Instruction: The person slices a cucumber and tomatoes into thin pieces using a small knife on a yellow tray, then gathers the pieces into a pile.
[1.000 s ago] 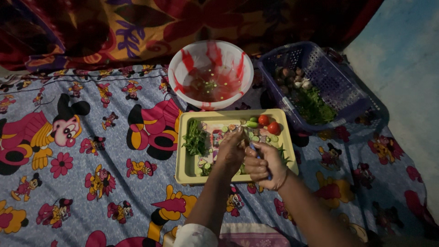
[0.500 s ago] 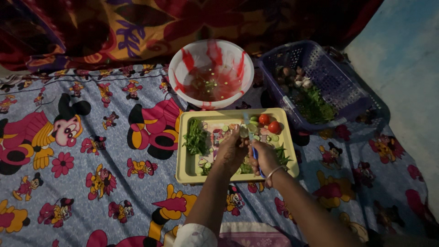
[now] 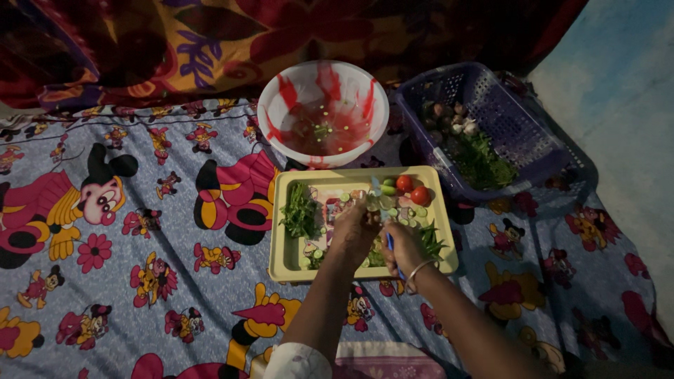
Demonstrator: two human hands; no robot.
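Gripping a knife (image 3: 390,247), right hand (image 3: 406,245) meets left hand (image 3: 354,231) pinching cucumber (image 3: 373,203) over tray (image 3: 284,253).

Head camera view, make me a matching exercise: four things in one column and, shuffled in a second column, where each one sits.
Things:
1. two red tomatoes
2. bunch of leafy greens
3. red and white bowl
4. purple basket

Places:
A. on the printed cloth, just beyond the tray's far edge
B. right of the bowl, holding greens and small bulbs
C. left part of the yellow tray
D. far right corner of the yellow tray

Pairs: 1-D, 2-C, 3-A, 4-B
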